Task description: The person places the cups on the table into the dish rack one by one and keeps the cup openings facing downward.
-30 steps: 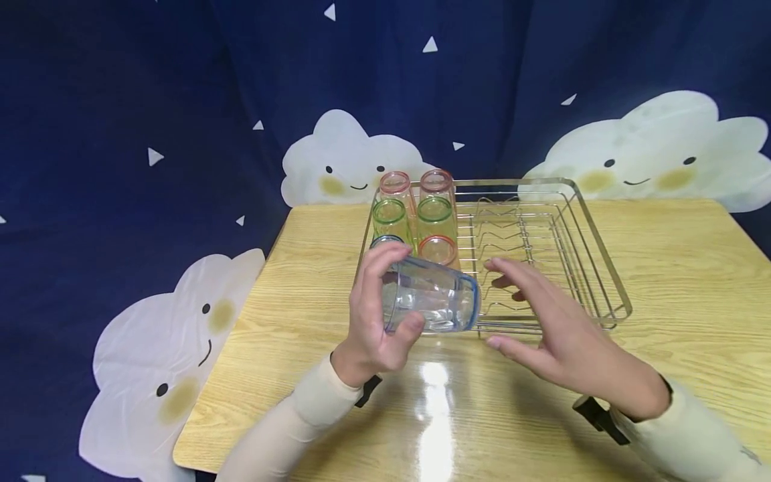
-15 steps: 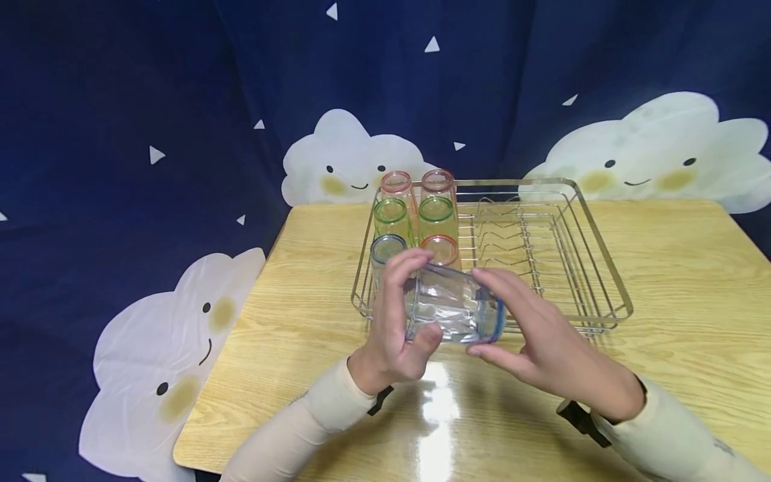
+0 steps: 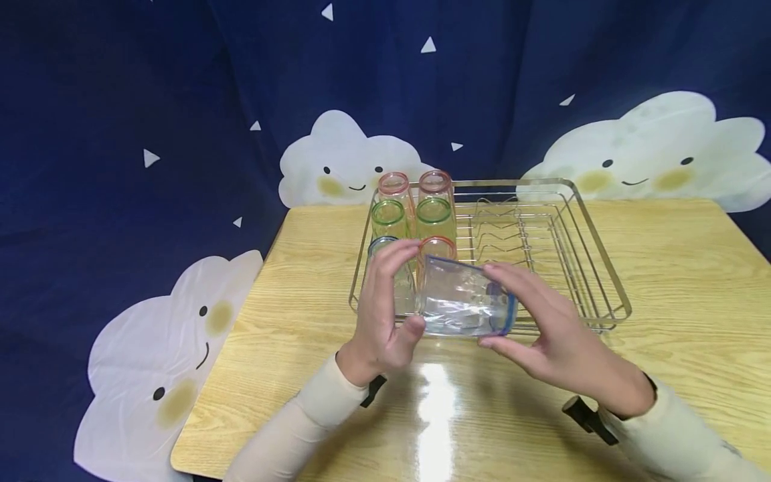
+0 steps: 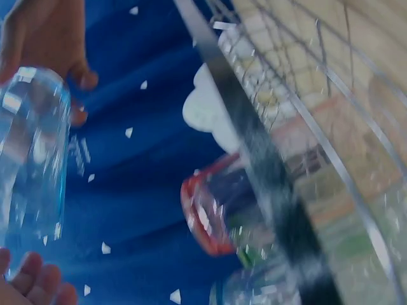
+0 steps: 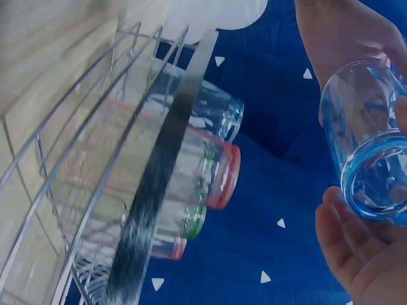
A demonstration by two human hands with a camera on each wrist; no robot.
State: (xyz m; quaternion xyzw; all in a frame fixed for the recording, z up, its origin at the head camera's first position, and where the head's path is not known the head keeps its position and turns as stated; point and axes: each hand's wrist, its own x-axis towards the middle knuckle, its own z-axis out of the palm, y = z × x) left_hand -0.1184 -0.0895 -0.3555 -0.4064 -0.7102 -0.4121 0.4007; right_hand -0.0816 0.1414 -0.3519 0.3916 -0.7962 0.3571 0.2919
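My right hand (image 3: 548, 328) holds a clear drinking glass (image 3: 460, 301) by its blue-ringed end, fingers above and thumb below. The glass lies almost level in the air, in front of the rack. At its other end my left hand (image 3: 385, 308) is spread, fingertips and thumb just beside the glass's edge. In the left wrist view, a small gap shows between the left fingers (image 4: 38, 283) and the glass (image 4: 32, 152). Behind the hands, several glasses stand in the wire rack (image 3: 602, 268), among them a blue-ringed glass (image 3: 406, 284) and an orange-ringed glass (image 3: 438, 248).
Green-ringed glasses (image 3: 435, 211) and red-ringed glasses (image 3: 435, 182) stand farther back on the rack's left side. Wavy wire dividers (image 3: 500, 234) run along the rack's middle. The wooden table (image 3: 277, 301) extends around it, with a dark blue curtain (image 3: 385, 67) behind.
The right hand has closed in and taken hold of the ringed end. The left hand has loosened and come off the glass, which has shifted right.
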